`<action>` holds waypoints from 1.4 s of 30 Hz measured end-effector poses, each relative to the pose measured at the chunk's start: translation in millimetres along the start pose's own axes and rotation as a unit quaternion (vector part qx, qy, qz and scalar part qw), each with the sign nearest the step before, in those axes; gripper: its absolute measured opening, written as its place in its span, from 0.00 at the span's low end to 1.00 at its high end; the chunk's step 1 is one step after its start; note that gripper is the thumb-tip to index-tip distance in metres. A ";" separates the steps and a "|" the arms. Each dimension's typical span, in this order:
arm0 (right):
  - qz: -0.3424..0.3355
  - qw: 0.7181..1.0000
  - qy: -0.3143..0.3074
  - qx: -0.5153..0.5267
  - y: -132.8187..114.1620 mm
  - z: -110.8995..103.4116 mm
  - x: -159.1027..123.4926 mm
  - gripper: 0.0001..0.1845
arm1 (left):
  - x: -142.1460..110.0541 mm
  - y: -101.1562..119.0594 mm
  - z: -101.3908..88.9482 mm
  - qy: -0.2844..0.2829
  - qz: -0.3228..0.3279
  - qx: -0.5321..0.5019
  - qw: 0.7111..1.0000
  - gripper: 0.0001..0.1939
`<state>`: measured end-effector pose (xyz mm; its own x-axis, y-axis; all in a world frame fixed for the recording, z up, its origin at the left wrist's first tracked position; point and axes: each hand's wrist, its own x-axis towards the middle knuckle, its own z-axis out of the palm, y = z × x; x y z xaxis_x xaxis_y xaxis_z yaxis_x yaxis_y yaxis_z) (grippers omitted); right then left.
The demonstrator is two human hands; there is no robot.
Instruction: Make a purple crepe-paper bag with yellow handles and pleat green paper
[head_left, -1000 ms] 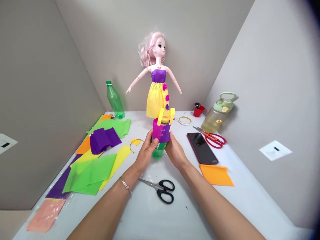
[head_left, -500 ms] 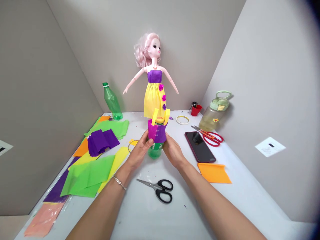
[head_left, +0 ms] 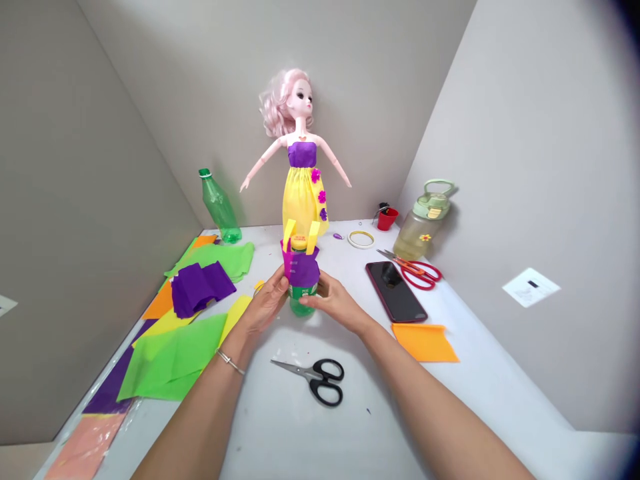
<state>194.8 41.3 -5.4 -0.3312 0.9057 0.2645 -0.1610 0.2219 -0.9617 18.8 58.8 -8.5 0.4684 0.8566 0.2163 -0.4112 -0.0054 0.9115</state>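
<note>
A small green bottle [head_left: 301,300] stands on the white table [head_left: 350,427], wrapped near its top in a purple paper band [head_left: 301,268] with two yellow paper straps [head_left: 300,235] rising from it. My left hand [head_left: 266,305] holds the bottle's left side, thumb on the purple paper. From the right, my right hand [head_left: 336,303] curls its fingers around the bottle's lower part. Just behind stands a pink-haired doll [head_left: 299,157] in a purple and yellow paper dress.
Black scissors [head_left: 316,379] lie in front of my hands. Sheets of green, purple, yellow and orange paper [head_left: 177,333] cover the left side. To the right are a phone [head_left: 395,291], red scissors [head_left: 417,269], an orange sheet [head_left: 424,342], a water jug [head_left: 425,222] and a tape ring [head_left: 363,239]. A tall green bottle [head_left: 218,207] stands at the back left.
Both hands and the wrapped bottle have shifted slightly left and down in view. My right hand's fingers have come round onto the bottle's front.
</note>
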 end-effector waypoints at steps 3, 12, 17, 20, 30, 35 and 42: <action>-0.015 0.998 0.037 -0.040 2.3 3.7 1.5 0.29 | -0.2 1.0 -1.7 0.002 0.003 -0.001 1.000 0.32; -0.053 0.956 0.203 -0.207 10.0 17.8 -0.5 0.32 | 0.9 4.4 24.2 0.092 0.039 0.027 0.995 0.43; -0.061 0.930 0.233 -0.279 12.3 29.3 -4.3 0.28 | 0.1 -2.4 35.9 0.158 0.050 0.030 0.986 0.30; -0.066 0.923 0.233 -0.300 11.9 30.9 -5.2 0.26 | 0.6 -7.0 36.7 0.182 0.046 0.035 0.982 0.24; -0.079 0.920 0.212 -0.319 15.7 30.2 -5.6 0.27 | 1.2 -9.6 30.2 0.206 0.046 0.057 0.976 0.26; -0.124 0.927 0.153 -0.318 6.9 19.8 -5.6 0.25 | 2.0 -2.8 16.5 0.208 0.056 0.063 0.975 0.28; -0.166 0.903 0.206 -0.339 -6.8 7.0 -6.0 0.12 | 2.4 -2.5 4.4 0.185 0.049 0.091 0.977 0.32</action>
<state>191.4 31.8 0.1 0.0264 0.7753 0.6311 0.4636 0.5498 -0.6948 24.4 58.5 -8.7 0.1052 0.9752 0.1949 -0.2787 -0.1592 0.9471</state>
